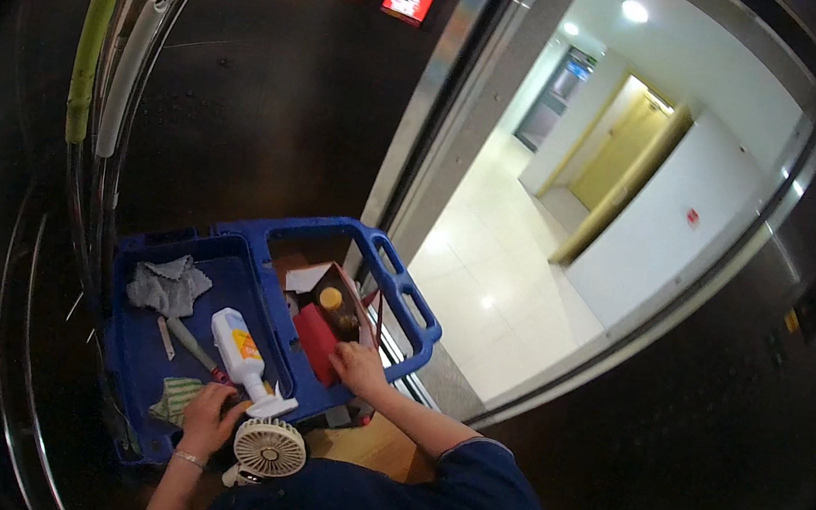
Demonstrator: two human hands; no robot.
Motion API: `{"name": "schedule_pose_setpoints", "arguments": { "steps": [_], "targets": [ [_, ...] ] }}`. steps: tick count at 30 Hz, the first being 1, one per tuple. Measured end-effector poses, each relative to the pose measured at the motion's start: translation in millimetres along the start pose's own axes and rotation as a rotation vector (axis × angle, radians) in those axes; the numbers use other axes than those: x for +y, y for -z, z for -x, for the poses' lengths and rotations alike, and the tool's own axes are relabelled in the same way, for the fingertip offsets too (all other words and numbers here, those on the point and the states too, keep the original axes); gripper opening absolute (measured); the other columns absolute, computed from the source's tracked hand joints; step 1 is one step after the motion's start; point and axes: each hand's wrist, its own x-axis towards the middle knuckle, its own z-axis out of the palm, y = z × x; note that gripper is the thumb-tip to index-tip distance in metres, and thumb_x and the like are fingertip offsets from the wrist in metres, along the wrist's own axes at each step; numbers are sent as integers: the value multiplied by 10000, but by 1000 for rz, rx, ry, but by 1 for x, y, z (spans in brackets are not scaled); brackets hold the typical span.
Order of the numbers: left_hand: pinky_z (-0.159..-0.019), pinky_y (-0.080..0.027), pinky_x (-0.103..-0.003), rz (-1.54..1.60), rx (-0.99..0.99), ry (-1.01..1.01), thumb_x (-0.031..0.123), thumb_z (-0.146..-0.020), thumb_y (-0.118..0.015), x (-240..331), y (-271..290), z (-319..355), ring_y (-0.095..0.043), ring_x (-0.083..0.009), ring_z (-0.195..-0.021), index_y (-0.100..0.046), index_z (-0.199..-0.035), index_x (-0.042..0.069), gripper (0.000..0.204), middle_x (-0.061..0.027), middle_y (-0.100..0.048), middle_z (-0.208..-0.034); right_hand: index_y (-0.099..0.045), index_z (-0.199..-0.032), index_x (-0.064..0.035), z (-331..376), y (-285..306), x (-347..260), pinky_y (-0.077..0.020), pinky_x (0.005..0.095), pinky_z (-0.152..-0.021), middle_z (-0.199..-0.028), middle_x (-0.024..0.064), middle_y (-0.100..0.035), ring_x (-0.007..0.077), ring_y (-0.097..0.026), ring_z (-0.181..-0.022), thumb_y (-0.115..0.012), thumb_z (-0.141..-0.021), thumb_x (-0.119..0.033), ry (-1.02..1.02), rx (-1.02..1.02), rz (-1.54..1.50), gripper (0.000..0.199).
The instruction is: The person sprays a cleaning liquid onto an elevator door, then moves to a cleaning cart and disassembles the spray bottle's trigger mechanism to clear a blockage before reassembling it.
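A blue cleaning cart (259,238) stands in front of me. My left hand (206,418) is at the near rim of its tray, thumb apart from the fingers, beside a green striped cloth (174,398) and the head of a white spray bottle (239,345). The bottle lies tilted across the tray's divider. My right hand (360,368) reaches into an open bag (375,324) in the cart's frame. Its fingers are curled at the edge of a flat red item (316,340), their tips partly hidden. A bottle with a yellow cap (331,298) stands in the bag.
In the tray lie a grey rag (170,285) and a grey-handled tool (192,343). Long mop handles (132,72) rise at the left. A small white fan (270,449) hangs at my chest. Right of the cart, the elevator doorway (440,148) opens onto a lit, tiled corridor (490,244).
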Motion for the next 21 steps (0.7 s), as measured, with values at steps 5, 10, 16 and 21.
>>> {"name": "schedule_pose_setpoints", "arguments": {
  "steps": [5,10,16,21],
  "targets": [
    [-695,-484,-432,-16,-257,-44,232,-909,-570,-9,-17,5,-598,-327,-843,-638,-976,52,204,-132,-612,-887,-663,-876,-96,24,-1,1,-521,474,-664,-798,182,-668,381,-652,-742,-565,-889,-387,-426,152,60,308],
    [-664,-460,-456,-207,-336,8,254,-923,-544,-22,-8,13,-584,-339,-764,-636,-820,40,255,-140,-572,-776,-660,-868,-78,16,-6,-10,-520,482,-680,-804,195,-668,386,-653,-757,-543,-895,-399,-479,131,34,343],
    [-651,-452,-434,-67,-199,-32,199,-910,-564,-30,-14,22,-575,-338,-739,-622,-786,17,227,-146,-563,-767,-661,-855,-71,20,-4,-3,-523,473,-676,-798,187,-669,376,-655,-752,-546,-893,-381,-471,149,52,333],
    [-617,-465,-394,155,-37,-51,94,-864,-609,-30,-18,19,-582,-306,-676,-628,-814,3,107,-135,-579,-745,-650,-844,-67,21,-5,-2,-522,472,-667,-785,181,-667,368,-654,-742,-542,-893,-358,-443,181,58,314]
  ]
}}
